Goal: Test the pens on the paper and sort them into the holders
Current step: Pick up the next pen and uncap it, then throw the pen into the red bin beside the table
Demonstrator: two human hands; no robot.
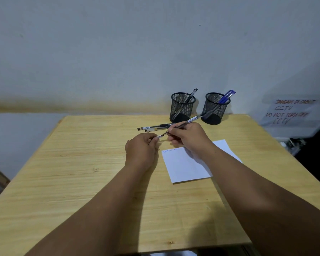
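Two hands meet above the wooden counter [81, 182], just beyond the top left corner of the paper [185, 165]. We note the right hand [187, 135] grasping a pen [189, 120] by its barrel, the rear end pointing up and right toward the right holder [215, 108]. The left hand [141, 147] pinches the pen's tip end between thumb and fingers; whether that piece is a cap we cannot tell. Both hands are closed on the same pen, held clear of the counter.

Paper: white sheet lying flat, partly under the right forearm, with a short line of blue scribbles along its top edge.

Two more pens [155, 127] lie side by side on the counter, just behind the hands and in front of the left holder [182, 107].

Holders: two black mesh cups at the far edge of the counter, near each other but apart. Left holder contains one dark pen [191, 95] leaning right. Right holder contains blue pens [226, 97], also leaning right.

A handwritten sign [288, 112] at far right mentions CCTV
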